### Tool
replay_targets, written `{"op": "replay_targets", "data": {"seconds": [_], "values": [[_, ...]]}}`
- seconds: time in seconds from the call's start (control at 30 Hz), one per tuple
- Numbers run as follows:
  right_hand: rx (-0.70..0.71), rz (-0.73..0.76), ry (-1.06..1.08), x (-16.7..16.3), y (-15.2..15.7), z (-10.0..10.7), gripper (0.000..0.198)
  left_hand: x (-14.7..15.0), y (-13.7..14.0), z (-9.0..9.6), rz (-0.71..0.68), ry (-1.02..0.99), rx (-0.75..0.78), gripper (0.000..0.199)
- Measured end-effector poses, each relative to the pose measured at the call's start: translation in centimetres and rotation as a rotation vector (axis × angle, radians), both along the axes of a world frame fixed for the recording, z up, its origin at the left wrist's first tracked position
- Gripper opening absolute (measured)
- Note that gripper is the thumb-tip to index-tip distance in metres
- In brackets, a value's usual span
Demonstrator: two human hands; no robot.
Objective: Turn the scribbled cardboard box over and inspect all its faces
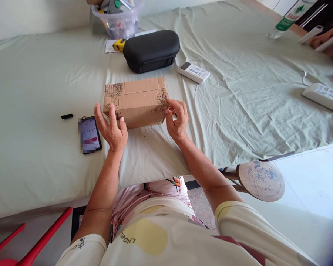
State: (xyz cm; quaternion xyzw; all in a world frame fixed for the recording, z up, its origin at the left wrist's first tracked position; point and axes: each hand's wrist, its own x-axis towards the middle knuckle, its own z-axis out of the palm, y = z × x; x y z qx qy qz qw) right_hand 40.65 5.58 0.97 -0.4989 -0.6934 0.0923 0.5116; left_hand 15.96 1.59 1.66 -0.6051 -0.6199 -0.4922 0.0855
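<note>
A closed brown cardboard box (140, 99) with black scribbles near its ends lies on the cloth in front of me. My left hand (111, 127) is at its front left corner, fingers spread and stretched, fingertips and thumb against or very close to the cardboard. At the box's right end, my right hand (178, 120) has its fingers curled and the thumb near the index finger. A small dark bit shows by those fingers; what they hold is mostly hidden. Left of my left hand lie a phone (90, 135) showing a timer and a small black cap-like piece (67, 116).
Behind the box are a black zip case (152, 50), a yellow tape measure (119, 45) and a clear plastic basket (122, 22). White power banks (194, 72) and a bottle (290, 20) are rightward, near another person's hand (330, 40). A round stool (262, 181) stands below the edge.
</note>
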Motion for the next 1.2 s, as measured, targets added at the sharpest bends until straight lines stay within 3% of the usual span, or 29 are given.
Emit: {"op": "replay_targets", "data": {"seconds": [0.27, 0.47, 0.7, 0.93, 1.2], "values": [[-0.051, -0.101, -0.266, -0.7, -0.9, 2.1, 0.054, 2.3, -0.6, 1.5, -0.034, 0.031, -0.152, 0.052], [-0.078, -0.004, -0.47, -4.0, -2.6, 3.3, 0.057, 3.9, -0.7, 1.7, -0.058, 0.081, -0.144, 0.046], [-0.106, 0.046, -0.478, -5.0, -2.7, 3.5, 0.057, 4.4, -0.8, 2.1, -0.068, 0.039, -0.197, 0.041], [-0.069, -0.087, -0.382, -1.5, -0.8, 1.6, 0.064, 3.3, -0.4, 1.3, -0.133, 0.07, -0.156, 0.049], [-0.071, 0.116, -0.174, -0.6, 0.7, -0.9, 0.085, 1.5, 0.3, -0.5, -0.174, -0.013, -0.019, 0.059]]}}
